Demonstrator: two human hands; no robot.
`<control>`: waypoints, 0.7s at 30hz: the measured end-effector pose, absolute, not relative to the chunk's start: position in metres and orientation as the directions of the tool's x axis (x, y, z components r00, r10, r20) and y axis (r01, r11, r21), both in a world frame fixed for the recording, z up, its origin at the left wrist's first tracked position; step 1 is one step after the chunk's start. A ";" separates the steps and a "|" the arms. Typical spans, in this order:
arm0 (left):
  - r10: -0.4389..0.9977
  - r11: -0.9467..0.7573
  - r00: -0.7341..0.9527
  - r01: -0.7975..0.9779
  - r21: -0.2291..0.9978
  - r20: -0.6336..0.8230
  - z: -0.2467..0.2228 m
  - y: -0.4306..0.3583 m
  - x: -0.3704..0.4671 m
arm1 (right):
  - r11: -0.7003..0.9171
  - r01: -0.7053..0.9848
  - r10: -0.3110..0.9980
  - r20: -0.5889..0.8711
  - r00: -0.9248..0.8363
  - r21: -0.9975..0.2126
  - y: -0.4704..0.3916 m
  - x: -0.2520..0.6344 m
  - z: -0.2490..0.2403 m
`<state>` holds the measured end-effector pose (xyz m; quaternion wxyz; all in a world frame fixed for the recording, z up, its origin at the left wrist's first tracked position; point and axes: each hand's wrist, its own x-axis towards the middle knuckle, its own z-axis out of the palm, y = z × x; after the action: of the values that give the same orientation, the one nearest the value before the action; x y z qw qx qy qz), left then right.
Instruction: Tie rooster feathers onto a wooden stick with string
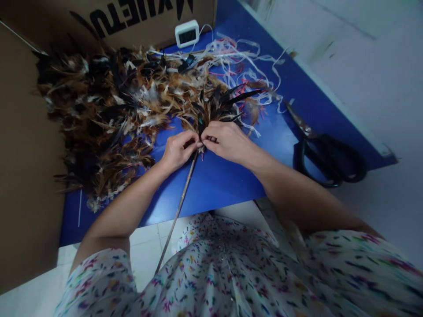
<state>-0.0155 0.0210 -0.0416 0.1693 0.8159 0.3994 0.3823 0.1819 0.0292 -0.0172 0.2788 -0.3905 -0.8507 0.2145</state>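
Note:
My left hand point(180, 149) and my right hand point(226, 140) meet over the blue table, fingertips pinched together at the base of a feather bunch point(214, 105). Dark and brown feathers fan out beyond my fingers. A thin stick point(180, 204) runs from under my fingertips down over the table edge toward my lap. What exactly my fingertips pinch is too small to tell. Behind and to the left lies a large heap of brown and black feathers point(132, 99).
Black-handled scissors point(308, 131) lie at the right on the blue table point(211, 185). Tangled white and pink strips point(244, 57) are at the back. A small white digital device point(187, 34) stands before a cardboard box point(145, 26). More cardboard point(26, 154) rises at the left.

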 end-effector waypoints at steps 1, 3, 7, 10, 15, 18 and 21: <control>0.779 -0.626 0.391 0.517 0.584 0.489 -0.041 0.021 -0.015 | 0.599 0.548 0.787 0.303 -0.537 -0.584 0.029 0.182 -0.017; 0.777 -0.629 0.395 0.505 0.590 0.490 -0.041 0.021 -0.015 | 0.592 0.548 0.792 0.298 -0.533 -0.591 0.028 0.181 -0.016; 0.778 -0.629 0.399 0.487 0.606 0.486 -0.040 0.021 -0.014 | 0.578 0.522 0.799 0.303 -0.520 -0.627 0.029 0.183 -0.015; 0.794 -0.607 0.407 0.488 0.627 0.452 -0.038 0.021 -0.015 | 0.559 0.517 0.811 0.298 -0.504 -0.648 0.028 0.184 -0.013; 0.821 -0.564 0.402 0.465 0.682 0.405 -0.038 0.021 -0.016 | 0.553 0.535 0.818 0.295 -0.493 -0.639 0.025 0.184 -0.012; 0.829 -0.550 0.399 0.460 0.697 0.392 -0.039 0.022 -0.016 | 0.579 0.541 0.805 0.319 -0.501 -0.610 0.022 0.182 -0.011; 0.836 -0.536 0.397 0.443 0.719 0.378 -0.040 0.023 -0.015 | 0.609 0.536 0.786 0.352 -0.509 -0.585 0.020 0.182 -0.012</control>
<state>-0.0153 0.0233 -0.0399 0.2639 0.7930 0.4032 0.3726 0.1815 0.0202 -0.0115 0.3040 -0.3915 -0.8439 0.2056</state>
